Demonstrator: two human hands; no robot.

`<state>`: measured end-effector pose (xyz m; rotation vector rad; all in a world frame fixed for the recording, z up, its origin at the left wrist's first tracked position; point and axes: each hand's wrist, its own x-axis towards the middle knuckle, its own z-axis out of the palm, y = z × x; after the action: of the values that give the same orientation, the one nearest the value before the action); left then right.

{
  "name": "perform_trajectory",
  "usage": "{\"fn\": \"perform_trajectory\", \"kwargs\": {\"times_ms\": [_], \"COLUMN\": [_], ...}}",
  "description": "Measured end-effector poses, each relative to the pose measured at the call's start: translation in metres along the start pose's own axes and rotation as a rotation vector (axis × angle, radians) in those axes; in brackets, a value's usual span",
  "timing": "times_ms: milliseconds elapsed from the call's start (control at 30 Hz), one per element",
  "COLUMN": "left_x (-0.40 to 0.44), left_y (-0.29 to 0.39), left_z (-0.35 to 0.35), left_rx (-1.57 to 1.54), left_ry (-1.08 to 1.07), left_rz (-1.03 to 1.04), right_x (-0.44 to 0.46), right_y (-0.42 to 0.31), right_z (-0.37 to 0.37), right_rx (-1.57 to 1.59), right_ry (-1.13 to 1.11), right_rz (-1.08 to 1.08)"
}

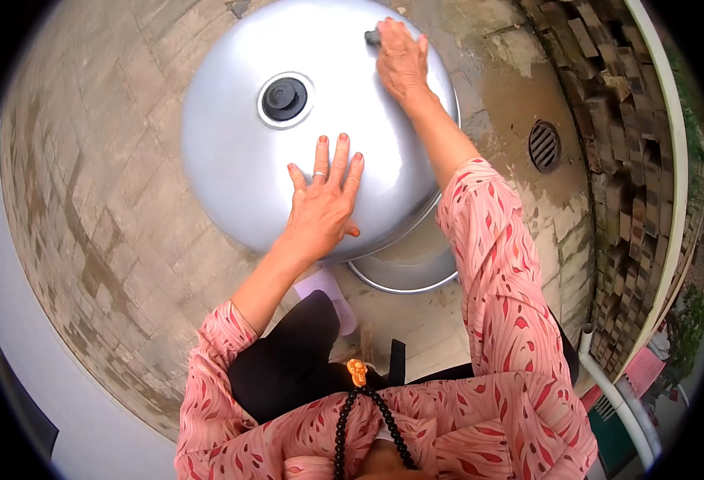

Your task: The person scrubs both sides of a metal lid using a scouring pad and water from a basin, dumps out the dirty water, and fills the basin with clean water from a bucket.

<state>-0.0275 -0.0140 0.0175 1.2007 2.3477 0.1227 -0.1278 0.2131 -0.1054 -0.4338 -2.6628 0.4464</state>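
A large domed silver pot lid (232,168) with a round black knob (285,98) fills the upper middle. My left hand (320,200) lies on its near part, fingers spread and pressed flat, with a ring on one finger. At the lid's far right side, my right hand (402,62) is closed over a dark grey scouring pad (373,38) against the metal. Only the pad's left end shows; my fingers hide the rest. Below the lid's near right edge, part of a round metal basin (408,272) is visible.
Wet paving (104,152) surrounds the lid. A drain grate (544,146) lies to the right, near a stacked brick wall (624,160). A light purple slipper (340,308) is on the ground close to the lid. A white pipe (616,392) runs at lower right.
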Motion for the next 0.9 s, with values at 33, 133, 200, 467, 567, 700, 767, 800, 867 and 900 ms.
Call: {"fn": "perform_trajectory", "kwargs": {"times_ms": [33, 133, 200, 467, 567, 700, 767, 800, 867, 900], "left_x": [-0.001, -0.002, -0.003, -0.004, -0.005, -0.005, -0.003, -0.003, -0.006, -0.005], "left_y": [0.000, -0.001, -0.003, -0.001, -0.002, -0.002, -0.002, -0.002, -0.002, -0.002], "left_z": [0.001, 0.006, 0.006, 0.002, 0.005, 0.004, 0.003, 0.002, 0.004, 0.003], "left_rx": [0.006, -0.008, -0.019, 0.002, 0.002, -0.001, -0.007, -0.008, -0.011, -0.009], "left_ry": [0.007, 0.028, 0.055, 0.081, 0.095, 0.087, 0.103, 0.119, 0.126, 0.126], "left_rz": [-0.005, -0.002, 0.016, 0.006, 0.014, 0.012, 0.012, 0.018, 0.022, 0.020], "right_x": [-0.012, -0.024, -0.007, -0.109, -0.135, -0.123, -0.113, -0.108, -0.084, -0.067], "right_y": [-0.046, -0.078, -0.031, -0.020, -0.045, -0.030, -0.015, -0.006, 0.022, 0.027], "right_z": [-0.009, -0.010, -0.011, -0.109, -0.144, -0.146, -0.139, -0.134, -0.119, -0.115], "right_rx": [0.076, 0.198, 0.120, 0.070, -0.051, 0.352, 0.271, 0.234, 0.150, 0.101], "right_ry": [-0.124, -0.206, -0.121, -0.235, -0.283, -0.102, -0.117, -0.128, -0.032, -0.027], "right_rz": [-0.137, -0.223, -0.195, -0.014, -0.082, 0.014, -0.106, -0.163, -0.003, 0.124]}}
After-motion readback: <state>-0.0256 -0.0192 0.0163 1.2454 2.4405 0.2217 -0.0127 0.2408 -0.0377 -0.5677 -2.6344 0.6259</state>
